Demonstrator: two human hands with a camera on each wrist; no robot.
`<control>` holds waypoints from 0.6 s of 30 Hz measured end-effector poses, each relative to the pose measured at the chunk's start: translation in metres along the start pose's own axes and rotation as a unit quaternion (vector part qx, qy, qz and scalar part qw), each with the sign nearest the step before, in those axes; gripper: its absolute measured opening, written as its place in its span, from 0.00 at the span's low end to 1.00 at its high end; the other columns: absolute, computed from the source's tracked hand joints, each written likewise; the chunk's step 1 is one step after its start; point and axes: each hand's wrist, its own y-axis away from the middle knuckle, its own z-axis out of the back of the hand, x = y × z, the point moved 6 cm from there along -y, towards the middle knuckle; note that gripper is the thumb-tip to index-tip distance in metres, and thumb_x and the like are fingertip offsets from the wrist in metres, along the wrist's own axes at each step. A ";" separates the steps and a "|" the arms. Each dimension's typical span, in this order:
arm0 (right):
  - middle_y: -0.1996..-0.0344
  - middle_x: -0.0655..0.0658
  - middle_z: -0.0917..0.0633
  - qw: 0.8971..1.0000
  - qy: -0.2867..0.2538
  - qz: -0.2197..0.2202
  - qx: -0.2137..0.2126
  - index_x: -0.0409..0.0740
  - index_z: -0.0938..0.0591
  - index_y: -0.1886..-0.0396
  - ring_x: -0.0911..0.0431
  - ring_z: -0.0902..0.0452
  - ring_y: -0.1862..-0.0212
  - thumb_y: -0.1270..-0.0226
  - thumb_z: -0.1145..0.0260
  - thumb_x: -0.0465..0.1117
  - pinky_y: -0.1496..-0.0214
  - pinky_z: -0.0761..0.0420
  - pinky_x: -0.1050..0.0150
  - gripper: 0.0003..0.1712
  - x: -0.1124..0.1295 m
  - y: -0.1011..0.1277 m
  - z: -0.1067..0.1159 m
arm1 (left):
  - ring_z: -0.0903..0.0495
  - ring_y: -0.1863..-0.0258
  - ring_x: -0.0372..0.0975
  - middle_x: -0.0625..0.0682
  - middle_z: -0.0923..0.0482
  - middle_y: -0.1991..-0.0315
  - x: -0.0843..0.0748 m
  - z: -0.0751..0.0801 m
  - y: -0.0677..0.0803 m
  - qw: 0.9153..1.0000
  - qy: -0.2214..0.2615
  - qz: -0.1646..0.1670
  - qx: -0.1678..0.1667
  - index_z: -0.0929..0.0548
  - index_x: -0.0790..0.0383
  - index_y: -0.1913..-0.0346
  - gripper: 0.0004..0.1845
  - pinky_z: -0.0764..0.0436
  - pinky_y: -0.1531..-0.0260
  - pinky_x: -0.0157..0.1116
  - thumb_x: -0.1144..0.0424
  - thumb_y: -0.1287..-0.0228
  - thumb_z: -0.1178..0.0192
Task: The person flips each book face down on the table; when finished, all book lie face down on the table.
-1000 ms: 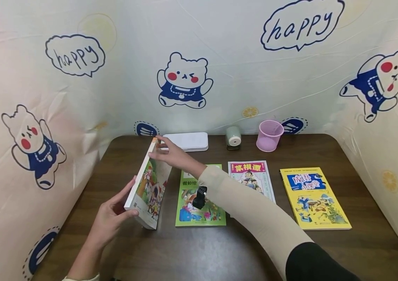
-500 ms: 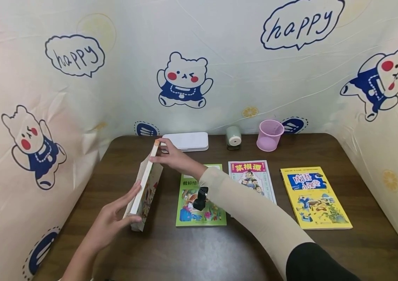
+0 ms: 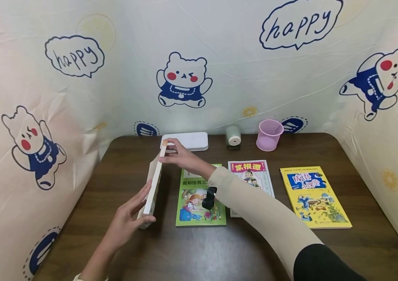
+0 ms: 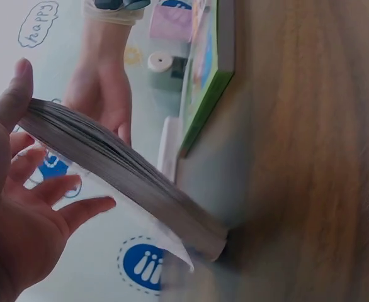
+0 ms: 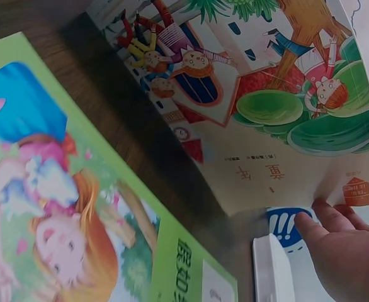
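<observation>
Book (image 3: 154, 183) edge-on overhead; right wrist view reveals its illustrated cover (image 5: 260, 113).

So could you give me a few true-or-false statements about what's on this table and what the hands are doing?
1. Both hands hold a book stood up on its edge. True: the left hand grips the near end of the upright book and the right hand holds its far top corner.
2. The pink cup lies tipped over. False: the pink cup stands upright at the back of the table.
3. The yellow book lies flat at the right. True.
4. The green book is stacked on the yellow one. False: the green book lies alone beside the upright book.
</observation>
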 end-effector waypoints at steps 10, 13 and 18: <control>0.21 0.42 0.39 0.999 0.039 -0.003 0.003 0.56 0.47 0.19 0.46 0.37 0.22 0.29 0.30 0.50 0.24 0.31 0.50 0.47 -0.006 0.014 0.010 | 0.37 0.26 0.27 0.62 0.38 0.22 0.016 -0.014 0.001 0.999 -0.012 0.033 -0.003 0.32 0.60 0.22 0.47 0.29 0.36 0.27 0.76 0.47 0.25; 0.20 0.43 0.41 0.998 0.055 -0.010 0.003 0.56 0.48 0.18 0.45 0.38 0.22 0.29 0.30 0.51 0.24 0.33 0.46 0.49 -0.012 0.017 0.014 | 0.37 0.27 0.26 0.58 0.36 0.23 0.021 -0.018 0.001 0.998 -0.045 0.041 -0.004 0.30 0.57 0.23 0.47 0.32 0.35 0.25 0.73 0.48 0.23; 0.19 0.41 0.44 0.997 0.077 -0.017 0.006 0.53 0.48 0.17 0.42 0.39 0.22 0.29 0.30 0.51 0.25 0.32 0.44 0.50 -0.022 0.018 0.019 | 0.37 0.24 0.33 0.55 0.34 0.24 0.027 -0.023 0.001 0.995 -0.084 0.062 0.000 0.29 0.53 0.24 0.48 0.41 0.33 0.18 0.67 0.51 0.20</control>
